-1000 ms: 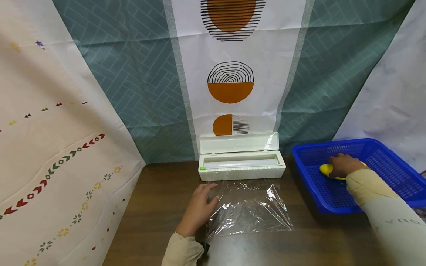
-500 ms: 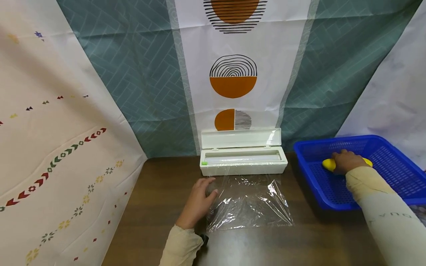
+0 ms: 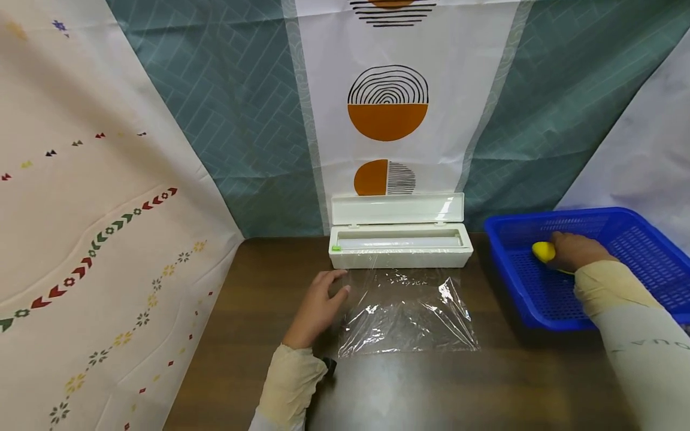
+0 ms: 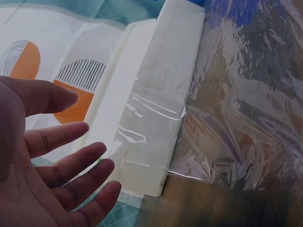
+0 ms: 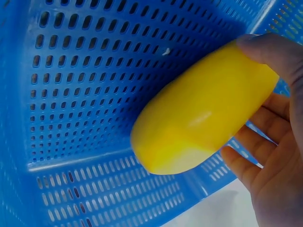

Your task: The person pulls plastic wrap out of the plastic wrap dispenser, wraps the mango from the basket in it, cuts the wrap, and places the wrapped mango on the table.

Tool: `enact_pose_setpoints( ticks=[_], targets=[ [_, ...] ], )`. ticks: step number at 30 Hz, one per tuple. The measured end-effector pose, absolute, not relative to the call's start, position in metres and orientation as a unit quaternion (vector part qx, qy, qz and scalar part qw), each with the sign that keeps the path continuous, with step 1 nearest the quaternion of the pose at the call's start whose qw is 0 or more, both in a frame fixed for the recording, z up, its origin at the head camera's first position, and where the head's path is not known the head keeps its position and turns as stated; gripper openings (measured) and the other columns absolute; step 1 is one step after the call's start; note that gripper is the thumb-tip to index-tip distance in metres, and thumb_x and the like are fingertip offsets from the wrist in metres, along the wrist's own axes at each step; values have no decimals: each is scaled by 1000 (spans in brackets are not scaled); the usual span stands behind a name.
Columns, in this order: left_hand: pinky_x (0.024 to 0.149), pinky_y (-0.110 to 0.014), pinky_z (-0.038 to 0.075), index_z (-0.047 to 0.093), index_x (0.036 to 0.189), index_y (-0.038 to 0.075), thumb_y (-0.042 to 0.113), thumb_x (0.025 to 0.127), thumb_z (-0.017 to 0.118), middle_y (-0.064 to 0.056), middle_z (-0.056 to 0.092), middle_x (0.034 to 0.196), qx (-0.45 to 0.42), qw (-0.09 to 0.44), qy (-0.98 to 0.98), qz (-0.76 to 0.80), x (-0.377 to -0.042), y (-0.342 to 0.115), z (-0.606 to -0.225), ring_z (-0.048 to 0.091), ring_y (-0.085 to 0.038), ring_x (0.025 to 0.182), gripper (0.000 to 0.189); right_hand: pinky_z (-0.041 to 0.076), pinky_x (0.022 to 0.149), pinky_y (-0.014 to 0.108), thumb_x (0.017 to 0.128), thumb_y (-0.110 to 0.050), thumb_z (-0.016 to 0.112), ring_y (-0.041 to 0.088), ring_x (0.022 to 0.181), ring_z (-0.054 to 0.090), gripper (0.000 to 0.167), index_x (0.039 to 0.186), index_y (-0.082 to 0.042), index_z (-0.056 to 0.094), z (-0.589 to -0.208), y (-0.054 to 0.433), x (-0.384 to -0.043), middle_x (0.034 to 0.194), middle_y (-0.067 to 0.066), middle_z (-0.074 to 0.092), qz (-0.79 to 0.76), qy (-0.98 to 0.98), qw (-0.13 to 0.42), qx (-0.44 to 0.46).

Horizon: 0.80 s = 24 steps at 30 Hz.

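Observation:
In the blue basket, my right hand (image 3: 579, 252) grips a smooth, oblong yellow fruit (image 5: 203, 113). The right wrist view shows the thumb over its upper end and the fingers along its lower side. One rounded end (image 3: 543, 251) pokes out left of the hand in the head view. My left hand (image 3: 319, 306) holds nothing, its fingers loosely bent, at the left edge of a sheet of cling film (image 3: 409, 317). The film runs from a white dispenser box (image 3: 401, 258) with its lid raised. Whether the left fingers touch the film, I cannot tell.
The blue perforated basket (image 3: 504, 281) stands at the right of the brown table (image 3: 259, 281). A roll (image 3: 399, 242) lies inside the dispenser, and a green slider (image 3: 336, 248) sits at its left. A patterned curtain (image 3: 259, 120) hangs right behind.
The head view has tilted down, so everything sits higher in it. The right hand has shifted on the fruit, whose right end no longer shows. The left hand stays beside the film.

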<state>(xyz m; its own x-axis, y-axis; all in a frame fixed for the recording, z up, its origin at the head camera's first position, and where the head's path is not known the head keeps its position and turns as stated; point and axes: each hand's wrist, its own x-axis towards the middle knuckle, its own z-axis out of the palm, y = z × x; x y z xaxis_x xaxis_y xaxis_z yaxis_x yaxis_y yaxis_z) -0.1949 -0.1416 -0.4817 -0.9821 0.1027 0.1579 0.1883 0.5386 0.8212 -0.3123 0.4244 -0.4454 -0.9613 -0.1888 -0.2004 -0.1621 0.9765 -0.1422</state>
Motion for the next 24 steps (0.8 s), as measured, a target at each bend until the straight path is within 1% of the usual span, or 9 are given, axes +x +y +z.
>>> enact_pose_setpoints(
  ticks=[2,6,8,14,18,21,24],
  targets=[
    [98,-49,49,66,135,6,15,100,69,-13,60,131,-82,46,-872,-480,-198,-143,-481,60,-30,117,36,50,72,63,83,-21,78,39,75,59,46,104,12,54,-440,423,-310,84,21,61,-63,988,105,-94],
    [88,-42,52,68,130,8,16,101,67,-11,62,125,-81,50,-865,-493,-201,-145,-480,63,-26,101,31,49,74,62,86,-22,77,39,77,59,47,108,13,55,-432,418,-308,86,21,62,-62,987,105,-102],
    [89,-43,53,68,130,7,15,101,67,-11,63,125,-80,47,-858,-505,-201,-145,-480,65,-26,101,30,49,74,61,87,-22,76,37,76,59,47,110,13,55,-431,418,-308,85,20,63,-60,987,101,-105],
    [98,-48,52,67,129,1,10,101,65,-12,64,123,-79,38,-839,-537,-202,-146,-478,66,-29,114,29,50,74,61,88,-24,74,36,76,59,48,112,13,56,-433,422,-309,85,19,62,-54,989,79,-115],
    [98,-48,52,68,127,3,10,101,65,-11,65,122,-76,38,-838,-539,-202,-146,-477,66,-28,113,27,49,75,61,90,-27,71,38,78,59,54,118,16,53,-432,422,-308,89,23,63,-59,989,85,-109],
    [97,-49,52,68,126,2,10,101,65,-11,67,121,-76,39,-839,-537,-201,-147,-477,67,-28,112,26,49,77,61,92,-29,70,39,80,59,58,121,18,50,-431,420,-307,92,24,64,-64,988,83,-111],
    [97,-49,53,69,125,1,10,102,64,-11,68,120,-76,38,-844,-530,-199,-147,-478,67,-28,110,25,49,78,61,92,-29,70,38,80,59,59,121,19,50,-431,417,-305,92,24,64,-68,988,76,-119]
  ],
)
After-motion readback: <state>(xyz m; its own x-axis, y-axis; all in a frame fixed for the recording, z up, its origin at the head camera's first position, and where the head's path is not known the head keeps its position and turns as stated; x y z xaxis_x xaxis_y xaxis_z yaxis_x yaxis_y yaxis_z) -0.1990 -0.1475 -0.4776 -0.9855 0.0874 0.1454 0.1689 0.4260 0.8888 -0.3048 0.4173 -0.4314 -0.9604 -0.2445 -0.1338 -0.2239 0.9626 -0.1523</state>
